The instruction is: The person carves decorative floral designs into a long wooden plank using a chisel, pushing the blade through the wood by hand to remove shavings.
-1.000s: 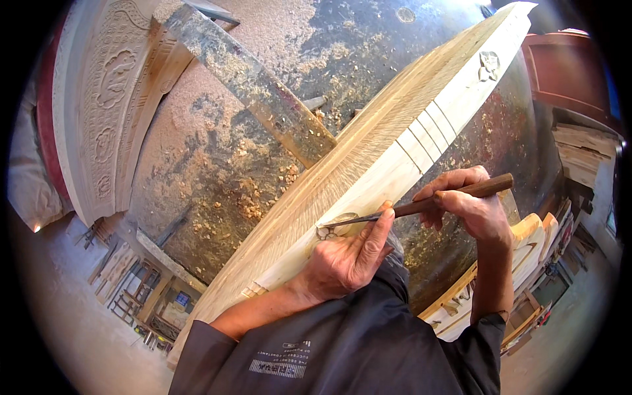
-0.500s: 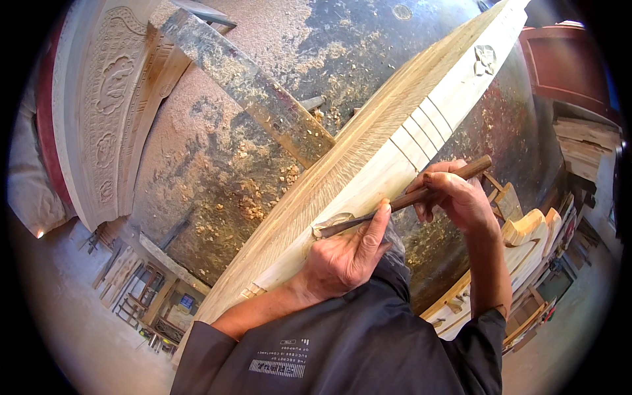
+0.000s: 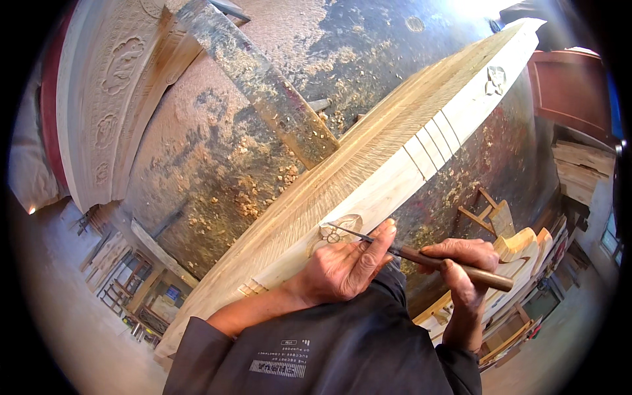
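A long pale wooden beam (image 3: 388,191) runs diagonally across my lap, its upper face ridged with tool marks. My right hand (image 3: 466,262) grips the brown wooden handle of a carving chisel (image 3: 411,254). My left hand (image 3: 347,266) rests against the beam's smooth side, its thumb and fingers closed around the chisel's metal shank. The thin blade tip touches a carved flower relief (image 3: 341,229) on that side. Farther up the beam are several dark cut grooves (image 3: 431,146) and a second carved flower (image 3: 495,80).
A dusty plank (image 3: 263,85) meets the beam's far side. Wood chips (image 3: 247,197) litter the dark floor. A carved curved panel (image 3: 108,99) stands at the left. Shaped wooden pieces (image 3: 517,242) are stacked at the right, beside a small wooden frame (image 3: 486,214).
My right hand has moved down and to the right, bringing the chisel handle lower. The chisel now slants the other way, its tip on the flower. My view has shifted slightly.
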`<state>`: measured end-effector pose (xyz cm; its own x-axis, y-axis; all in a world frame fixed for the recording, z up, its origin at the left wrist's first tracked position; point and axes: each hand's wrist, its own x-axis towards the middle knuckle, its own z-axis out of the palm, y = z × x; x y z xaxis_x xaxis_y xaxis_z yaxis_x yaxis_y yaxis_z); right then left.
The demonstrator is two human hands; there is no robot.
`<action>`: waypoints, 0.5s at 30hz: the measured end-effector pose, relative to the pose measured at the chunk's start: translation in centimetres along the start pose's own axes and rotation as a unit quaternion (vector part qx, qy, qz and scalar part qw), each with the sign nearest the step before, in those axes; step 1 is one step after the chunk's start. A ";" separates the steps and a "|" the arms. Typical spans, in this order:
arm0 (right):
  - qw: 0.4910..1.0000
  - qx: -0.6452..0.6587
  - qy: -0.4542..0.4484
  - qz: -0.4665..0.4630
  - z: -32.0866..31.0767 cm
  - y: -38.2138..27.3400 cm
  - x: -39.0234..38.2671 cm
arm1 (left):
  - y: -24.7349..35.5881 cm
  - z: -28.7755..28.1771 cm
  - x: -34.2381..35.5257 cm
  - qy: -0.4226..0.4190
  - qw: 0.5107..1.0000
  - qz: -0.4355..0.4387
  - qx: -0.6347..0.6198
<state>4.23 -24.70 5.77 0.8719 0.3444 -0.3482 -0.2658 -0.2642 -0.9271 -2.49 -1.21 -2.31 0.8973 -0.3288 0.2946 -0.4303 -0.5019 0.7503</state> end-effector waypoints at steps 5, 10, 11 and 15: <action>1.000 0.002 0.010 -0.009 0.6 0.1 -0.5 | 0.5 -0.3 -0.4 -0.010 1.000 -0.007 0.001; 1.000 -0.018 0.003 -0.005 0.6 -0.4 -0.3 | 0.4 -0.3 -0.6 -0.003 1.000 -0.005 -0.001; 1.000 -0.020 0.005 -0.003 0.7 -0.5 -0.3 | 0.4 -0.3 -0.5 -0.003 1.000 -0.005 0.000; 1.000 -0.022 0.005 -0.007 0.7 -0.2 -0.5 | 0.8 -0.3 -0.8 -0.014 0.999 -0.033 -0.007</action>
<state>3.51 -24.19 6.01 0.8791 0.3401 -0.3341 -0.2358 -0.2989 -0.9247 -3.53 -1.08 -1.77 0.9205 -0.3171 0.2282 -0.3688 -0.5126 0.7754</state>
